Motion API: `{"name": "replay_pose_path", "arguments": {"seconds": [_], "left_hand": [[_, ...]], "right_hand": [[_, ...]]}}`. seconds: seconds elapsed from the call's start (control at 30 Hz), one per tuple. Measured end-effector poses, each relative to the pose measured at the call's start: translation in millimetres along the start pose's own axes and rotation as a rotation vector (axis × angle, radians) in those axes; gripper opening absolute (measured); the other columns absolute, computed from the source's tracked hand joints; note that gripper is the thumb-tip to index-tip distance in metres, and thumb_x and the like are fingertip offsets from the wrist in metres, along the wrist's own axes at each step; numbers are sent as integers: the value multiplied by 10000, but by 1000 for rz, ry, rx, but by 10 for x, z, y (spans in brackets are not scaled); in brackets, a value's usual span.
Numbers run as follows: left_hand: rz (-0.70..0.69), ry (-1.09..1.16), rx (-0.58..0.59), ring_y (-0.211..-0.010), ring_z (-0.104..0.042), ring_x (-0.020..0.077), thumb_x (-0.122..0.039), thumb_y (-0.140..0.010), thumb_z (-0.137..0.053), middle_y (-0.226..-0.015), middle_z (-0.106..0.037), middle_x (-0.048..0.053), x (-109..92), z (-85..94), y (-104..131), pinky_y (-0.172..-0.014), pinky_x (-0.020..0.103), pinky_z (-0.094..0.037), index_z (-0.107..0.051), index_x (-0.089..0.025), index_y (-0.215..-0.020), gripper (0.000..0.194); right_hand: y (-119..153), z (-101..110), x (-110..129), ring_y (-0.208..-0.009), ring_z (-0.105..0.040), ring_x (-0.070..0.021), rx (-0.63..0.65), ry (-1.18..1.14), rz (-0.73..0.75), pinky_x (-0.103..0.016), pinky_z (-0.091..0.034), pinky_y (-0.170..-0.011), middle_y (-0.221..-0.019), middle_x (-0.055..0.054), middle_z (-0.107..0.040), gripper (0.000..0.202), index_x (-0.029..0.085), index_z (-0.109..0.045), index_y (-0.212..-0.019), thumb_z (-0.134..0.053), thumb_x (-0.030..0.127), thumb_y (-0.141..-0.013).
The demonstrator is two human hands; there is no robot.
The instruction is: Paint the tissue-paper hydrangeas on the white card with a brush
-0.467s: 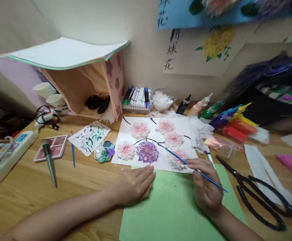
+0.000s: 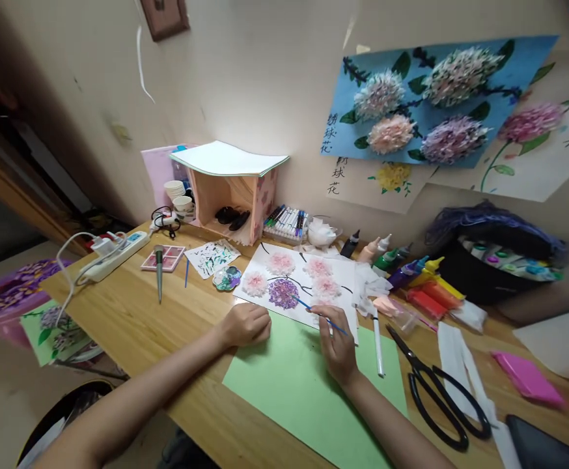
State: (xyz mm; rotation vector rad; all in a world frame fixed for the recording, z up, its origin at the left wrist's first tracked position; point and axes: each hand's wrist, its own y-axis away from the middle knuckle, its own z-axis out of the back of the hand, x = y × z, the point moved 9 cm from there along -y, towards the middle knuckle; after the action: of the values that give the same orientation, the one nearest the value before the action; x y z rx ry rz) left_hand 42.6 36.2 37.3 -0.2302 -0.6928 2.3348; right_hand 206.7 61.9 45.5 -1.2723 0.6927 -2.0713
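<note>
My right hand (image 2: 336, 345) grips a thin blue paintbrush (image 2: 321, 313), whose tip points at the right side of a purple flower (image 2: 283, 294). That flower is on a white sheet (image 2: 250, 262) with several raised pink flowers (image 2: 280, 263) and dark painted stems. My left hand (image 2: 248, 324) rests by the sheet's lower left edge, fingers curled in and nothing visible in them. Beneath the hands lies a green sheet (image 2: 308, 391). A flower-shaped palette (image 2: 226, 279) smeared with green and purple paint sits left of the white sheet, near a paint-dabbed paper (image 2: 211, 257).
At right lie black scissors (image 2: 431, 371), a white pen (image 2: 378, 345), a pink packet (image 2: 527, 379) and paint bottles (image 2: 385, 260). Behind are markers (image 2: 287, 223) and a small box stage (image 2: 263, 195). At left are a power strip (image 2: 118, 256), a makeup brush (image 2: 159, 273) and a pink-lidded palette (image 2: 174, 258).
The view has shifted, showing more of the wall and floor. My left hand has curled from lying flat. The brush tip has moved from a dark stem to the purple flower.
</note>
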Motion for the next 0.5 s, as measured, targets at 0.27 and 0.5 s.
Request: {"name": "replay_pose_path", "arguments": {"seconds": [0.27, 0.5], "left_hand": [[163, -91, 31, -647, -584, 105, -341, -905, -539, -829, -630, 13, 263, -128, 202, -598, 270, -511, -608, -145, -925, 210], [522, -111, 2, -736, -631, 193, -309, -901, -484, -795, -654, 59, 662, 398, 571, -646, 314, -479, -635, -190, -860, 197]], "right_hand": [[-46, 114, -128, -905, -556, -185, -77, 24, -90, -350, -441, -817, -904, -34, -623, 201, 219, -587, -944, -393, 170, -925], [95, -9, 439, -888, -568, -183, 34, 103, 324, -331, -467, -761, -910, -48, -649, 264, 239, -592, -1012, -475, 72, -845]]}}
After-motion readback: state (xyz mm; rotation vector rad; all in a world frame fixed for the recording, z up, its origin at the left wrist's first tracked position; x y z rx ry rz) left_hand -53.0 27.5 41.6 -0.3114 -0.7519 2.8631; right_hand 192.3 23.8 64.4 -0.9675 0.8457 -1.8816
